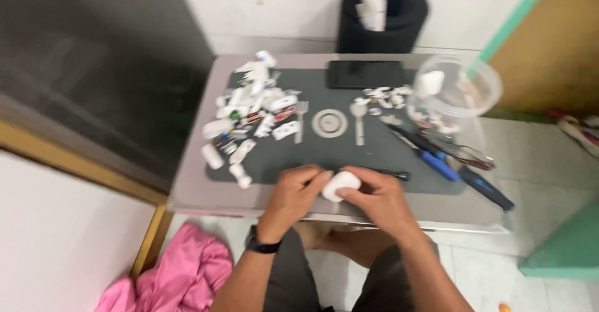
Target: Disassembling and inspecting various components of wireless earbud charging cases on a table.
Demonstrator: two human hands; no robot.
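Both my hands meet at the near edge of a small table, holding a small white rounded case (340,185) between them. My left hand (296,195) grips it from the left with fingertips; a dark band sits on that wrist. My right hand (379,198) closes around it from the right. The case rests over the front of a dark grey work mat (324,162). Whether the case is open or closed is too blurred to tell.
A heap of several small white parts (249,115) lies on the mat's left. A round metal disc (329,123), a dark phone (365,73), blue-handled tools (449,165) and a clear plastic tub (458,90) lie beyond. A pink cloth (181,274) is on the floor.
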